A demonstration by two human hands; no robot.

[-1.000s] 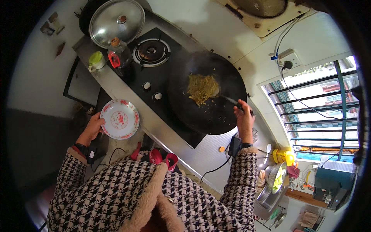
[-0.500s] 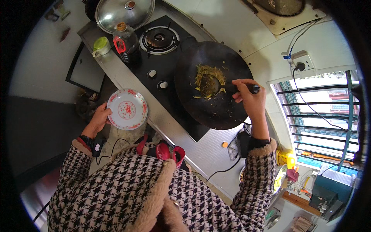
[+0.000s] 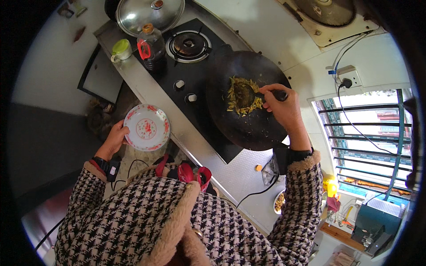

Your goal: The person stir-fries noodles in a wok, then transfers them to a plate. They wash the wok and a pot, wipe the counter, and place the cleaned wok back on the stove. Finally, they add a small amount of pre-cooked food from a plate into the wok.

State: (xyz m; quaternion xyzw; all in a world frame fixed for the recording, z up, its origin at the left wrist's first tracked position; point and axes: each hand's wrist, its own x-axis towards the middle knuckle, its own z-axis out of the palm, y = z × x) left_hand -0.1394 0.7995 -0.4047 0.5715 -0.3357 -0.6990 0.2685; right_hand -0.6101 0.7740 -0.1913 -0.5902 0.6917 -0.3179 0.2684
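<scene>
My left hand (image 3: 116, 137) grips the rim of a white plate (image 3: 146, 127) with red floral decoration, held out beside the counter's front edge. Nothing lies on the plate. Over the dark wok (image 3: 224, 122), my right hand (image 3: 282, 106) is closed round the dark handle of a cooking spatula (image 3: 279, 95). Its rounded head sits down among shredded yellow-green food (image 3: 255, 105) in the middle of the wok, partly blending with it.
Left of the wok is a bare gas burner (image 3: 188, 45). Near it stand a bottle of dark liquid (image 3: 153, 51), a green-lidded cup (image 3: 121, 50) and a large metal lid (image 3: 151, 15). A bowl of food (image 3: 279, 202) and an orange cap (image 3: 258, 168) lie at right.
My right hand has turned and pushed the spatula slightly left and deeper into the food, which is gathered more tightly. The plate stays almost in place. The view has shifted slightly.
</scene>
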